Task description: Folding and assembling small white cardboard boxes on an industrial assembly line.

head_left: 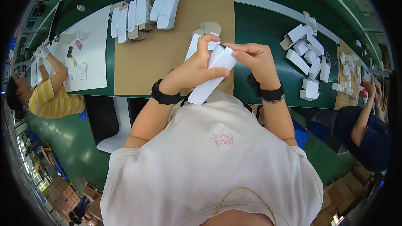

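Note:
A small white carton is held up in front of my chest, its far end partly open. My left hand wraps round its side, thumb across the near face and index finger crooked over the top. With thumb and fingertips, my right hand pinches the edge at the carton's far end. Behind my left hand, a few flat white cartons lie on the brown cardboard sheet, partly hidden by the hand.
Tied bundles of flat cartons lie at the sheet's far left. Several folded white boxes are heaped on the green table to the right. A co-worker in yellow stripes sits left, another in dark blue right.

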The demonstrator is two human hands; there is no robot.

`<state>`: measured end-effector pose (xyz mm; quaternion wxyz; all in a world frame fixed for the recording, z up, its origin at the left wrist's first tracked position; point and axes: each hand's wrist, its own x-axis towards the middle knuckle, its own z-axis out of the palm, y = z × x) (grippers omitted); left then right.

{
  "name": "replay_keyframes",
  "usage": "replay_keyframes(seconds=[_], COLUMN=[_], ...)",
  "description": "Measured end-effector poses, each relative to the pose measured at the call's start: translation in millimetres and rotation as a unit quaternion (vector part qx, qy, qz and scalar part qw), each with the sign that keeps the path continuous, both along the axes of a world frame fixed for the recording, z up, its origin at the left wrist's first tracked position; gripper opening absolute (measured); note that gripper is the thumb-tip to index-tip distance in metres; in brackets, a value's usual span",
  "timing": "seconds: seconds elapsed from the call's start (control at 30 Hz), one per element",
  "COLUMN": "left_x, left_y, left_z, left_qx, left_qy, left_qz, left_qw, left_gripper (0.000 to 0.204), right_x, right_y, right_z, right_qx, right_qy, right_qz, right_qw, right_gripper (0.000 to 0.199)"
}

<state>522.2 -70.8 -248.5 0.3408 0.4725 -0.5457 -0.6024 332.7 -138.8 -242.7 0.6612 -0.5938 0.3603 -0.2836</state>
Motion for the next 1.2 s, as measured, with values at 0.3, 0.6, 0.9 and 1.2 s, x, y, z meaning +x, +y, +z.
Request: replay_keyframes(seconds=[0.3, 0.6, 0.9, 1.2], left_x=[-10, 26, 7, -8], left_y=[-6, -13, -3, 8], left_z=[-14, -87, -50, -27], left_qx=[-0.03, -0.069, -0.06, -0.246], left_qy=[-0.014, -0.483, -0.283, -0.248], left_qz=[0.039, 0.2, 0.235, 0.199], left_qw=[0.999, 0.85, 0.928, 0.916], left_gripper=[0.08, 0.063, 0.028, 0.044], right_x=[-9, -183, 6, 28], right_y=[17, -67, 15, 14], right_z=[-20, -38, -32, -38], right_qx=[-0.002, -0.369, -0.195, -0.082], right_qy=[-0.128, 0.272, 0.17, 0.042], right_qz=[-0.007, -0.467, -0.145, -0.065], right_qw=[0.992, 0.756, 0.955, 0.994], right_gripper=[0.033, 0.023, 0.038, 0.019])
